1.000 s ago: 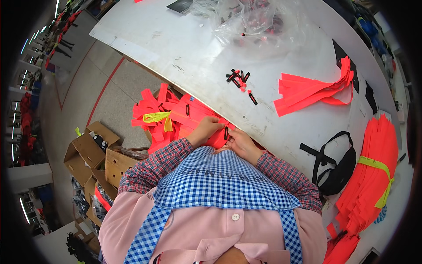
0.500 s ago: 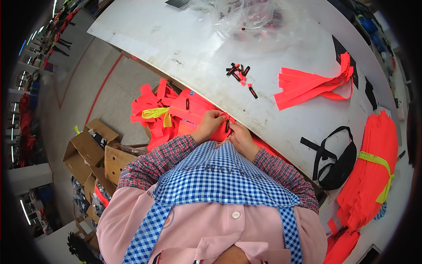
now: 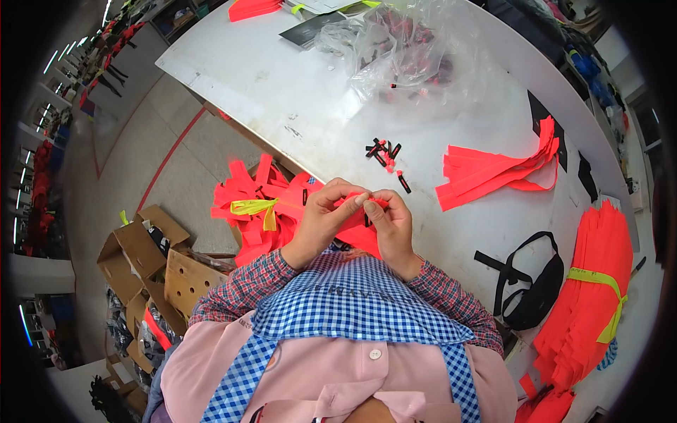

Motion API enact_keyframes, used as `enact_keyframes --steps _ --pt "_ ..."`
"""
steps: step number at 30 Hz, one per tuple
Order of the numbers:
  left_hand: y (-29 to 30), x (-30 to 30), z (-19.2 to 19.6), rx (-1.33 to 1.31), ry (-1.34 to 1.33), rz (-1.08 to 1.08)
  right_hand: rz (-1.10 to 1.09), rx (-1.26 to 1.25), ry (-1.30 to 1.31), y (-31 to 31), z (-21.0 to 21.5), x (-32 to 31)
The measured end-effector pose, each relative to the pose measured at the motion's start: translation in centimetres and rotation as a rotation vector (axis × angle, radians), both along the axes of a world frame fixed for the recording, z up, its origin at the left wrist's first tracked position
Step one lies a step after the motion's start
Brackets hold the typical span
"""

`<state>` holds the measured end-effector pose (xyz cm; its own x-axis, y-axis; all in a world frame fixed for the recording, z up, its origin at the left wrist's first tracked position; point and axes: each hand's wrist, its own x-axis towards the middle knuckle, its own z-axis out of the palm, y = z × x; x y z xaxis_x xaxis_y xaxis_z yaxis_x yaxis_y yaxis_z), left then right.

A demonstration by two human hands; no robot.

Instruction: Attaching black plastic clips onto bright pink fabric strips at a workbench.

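Observation:
Both hands meet in front of my apron at the table's near edge. My left hand (image 3: pixel 326 215) pinches a red-orange fabric strip (image 3: pixel 361 238) between thumb and fingers. On its other side my right hand (image 3: pixel 392 229) is closed on the same strip, fingertips almost touching the left ones. A small black zipper pull, partly covered by the fingers, shows at the strip by the right hand. Left of the hands lies a heap of red-orange strips (image 3: pixel 243 194) tied with a yellow band (image 3: pixel 252 206). Further up on the table is a little pile of black-and-red pulls (image 3: pixel 384 153).
The white table (image 3: pixel 310 92) holds a clear plastic bag (image 3: pixel 412 49), loose red strips (image 3: pixel 493 169), a black pouch with straps (image 3: pixel 532 296) and a yellow-banded red bundle (image 3: pixel 589 275). Open cardboard boxes (image 3: pixel 137 250) and a wooden crate (image 3: pixel 194 282) stand on the left.
Both hands have risen from the table edge, lifting the strip between them, and now press closer together. The view has tilted, so the table sits lower in the picture.

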<state>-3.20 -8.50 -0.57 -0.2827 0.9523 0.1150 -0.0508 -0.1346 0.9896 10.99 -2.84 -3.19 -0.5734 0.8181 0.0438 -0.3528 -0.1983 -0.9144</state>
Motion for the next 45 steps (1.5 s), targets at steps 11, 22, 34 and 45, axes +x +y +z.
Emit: enact_keyframes --steps 11,22,34,45 --pt "0.4 0.4 2.1 0.027 -0.113 0.002 0.082 0.144 -0.031 0.9 2.5 0.1" --pt "1.4 -0.6 4.9 -0.05 -0.111 -0.115 -0.027 0.126 0.011 1.6 3.9 0.2" --pt "1.7 -1.0 4.3 -0.224 -0.033 -0.407 -0.384 -0.032 0.118 2.7 5.7 -1.6" --pt "-1.0 -4.4 9.3 0.08 -0.045 -0.067 0.649 0.148 -0.026 6.0 8.6 -0.1"
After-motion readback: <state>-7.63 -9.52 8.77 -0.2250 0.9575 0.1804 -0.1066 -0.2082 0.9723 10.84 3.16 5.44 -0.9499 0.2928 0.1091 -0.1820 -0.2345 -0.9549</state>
